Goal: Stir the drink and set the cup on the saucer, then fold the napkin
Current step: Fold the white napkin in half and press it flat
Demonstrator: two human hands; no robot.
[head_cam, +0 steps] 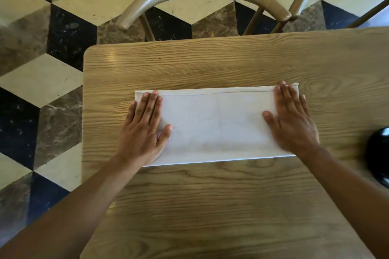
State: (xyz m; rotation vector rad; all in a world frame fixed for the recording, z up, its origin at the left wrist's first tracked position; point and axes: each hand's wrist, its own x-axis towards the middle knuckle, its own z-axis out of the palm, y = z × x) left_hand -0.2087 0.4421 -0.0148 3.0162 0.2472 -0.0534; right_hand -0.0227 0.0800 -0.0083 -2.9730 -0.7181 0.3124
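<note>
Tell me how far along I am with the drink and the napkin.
Done: the napkin lies on the table as a long flat strip, so one fold looks made. In hand: the left hand and right hand press flat on its two ends. Left: probably more folds. The cup and saucer can't be checked; only a dark object shows at the right edge.

A glossy black object [380, 156] at the right edge is cut off (what it is cannot be told). Both hands hide the white napkin's [216, 124] short ends; the right hand [291, 121] looks slightly blurred.
</note>
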